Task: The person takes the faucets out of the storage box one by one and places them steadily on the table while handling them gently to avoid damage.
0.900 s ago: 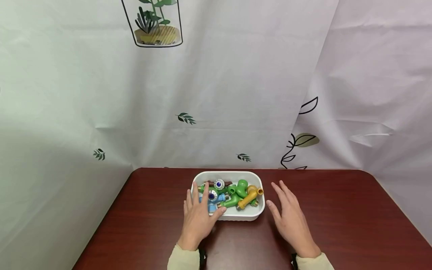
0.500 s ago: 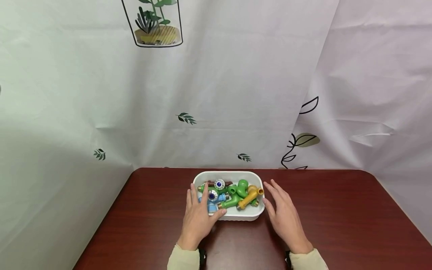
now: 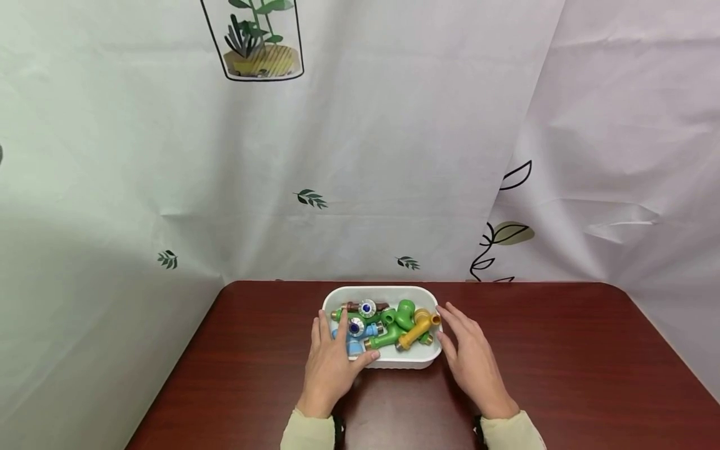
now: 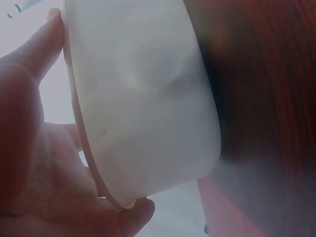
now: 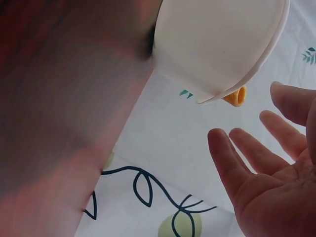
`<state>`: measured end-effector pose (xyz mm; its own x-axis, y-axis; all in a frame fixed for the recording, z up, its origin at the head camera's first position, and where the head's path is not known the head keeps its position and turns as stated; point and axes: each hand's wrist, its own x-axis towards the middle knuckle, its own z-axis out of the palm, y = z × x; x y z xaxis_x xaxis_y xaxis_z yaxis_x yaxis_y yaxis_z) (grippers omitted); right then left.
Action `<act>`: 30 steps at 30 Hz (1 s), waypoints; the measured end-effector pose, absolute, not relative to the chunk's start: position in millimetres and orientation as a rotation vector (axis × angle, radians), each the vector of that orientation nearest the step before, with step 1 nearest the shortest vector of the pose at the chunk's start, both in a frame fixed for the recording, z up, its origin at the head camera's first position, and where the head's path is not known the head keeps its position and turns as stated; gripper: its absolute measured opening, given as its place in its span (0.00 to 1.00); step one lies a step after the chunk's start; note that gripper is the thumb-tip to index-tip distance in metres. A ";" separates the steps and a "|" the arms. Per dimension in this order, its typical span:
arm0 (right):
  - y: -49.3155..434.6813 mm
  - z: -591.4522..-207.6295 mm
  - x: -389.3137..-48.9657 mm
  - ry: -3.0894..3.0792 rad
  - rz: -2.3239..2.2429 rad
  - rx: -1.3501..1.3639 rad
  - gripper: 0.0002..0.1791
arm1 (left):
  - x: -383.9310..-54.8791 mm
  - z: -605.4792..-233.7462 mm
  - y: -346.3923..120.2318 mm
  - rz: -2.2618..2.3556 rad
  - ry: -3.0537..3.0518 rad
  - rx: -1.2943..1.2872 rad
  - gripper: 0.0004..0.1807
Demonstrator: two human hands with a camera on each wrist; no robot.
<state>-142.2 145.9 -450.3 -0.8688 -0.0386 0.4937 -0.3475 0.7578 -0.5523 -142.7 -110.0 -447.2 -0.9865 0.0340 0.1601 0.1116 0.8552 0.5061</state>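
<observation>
A white oblong tub point(image 3: 388, 361) stands on the table holding several colourful pipe fittings. A yellow elbow point(image 3: 413, 331) leans at the right end, beside green elbows point(image 3: 405, 314). On the left lie a blue fitting point(image 3: 354, 345) and two round knobs point(image 3: 367, 308) with blue centres. My left hand point(image 3: 329, 372) spreads over the tub's left end, its thumb on the front rim. The left wrist view shows a fingertip point(image 4: 140, 212) against the tub's outer end. At the right end, my right hand point(image 3: 474, 365) has fingers extended near the rim; the right wrist view shows them apart from the tub.
The dark red wooden table point(image 3: 562, 369) has rounded far corners. White cloth point(image 3: 394, 156) with printed leaves and a drawn plant jar hangs behind it and along both sides.
My right hand has moved left, closer to the tub's right end. My left hand stays at the left end. Tub and fittings keep their places.
</observation>
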 end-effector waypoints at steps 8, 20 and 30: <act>142.1 -447.9 -149.3 -2.532 0.925 0.278 0.25 | -142.4 -446.9 -109.3 -0.793 -2.883 -0.067 0.63; 139.1 -454.2 -155.1 -2.561 0.878 0.263 0.21 | -143.0 -446.9 -108.9 -0.835 -2.876 0.001 0.70; 138.2 -456.6 -159.1 -2.578 0.856 0.270 0.21 | -143.7 -447.5 -109.7 -0.832 -2.871 0.016 0.69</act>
<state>-159.1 138.2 -456.6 -0.8977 -0.0535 0.4373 -0.3046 0.7926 -0.5282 -143.7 -109.7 -447.5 -0.9884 -0.0525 0.1428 0.0320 0.8458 0.5325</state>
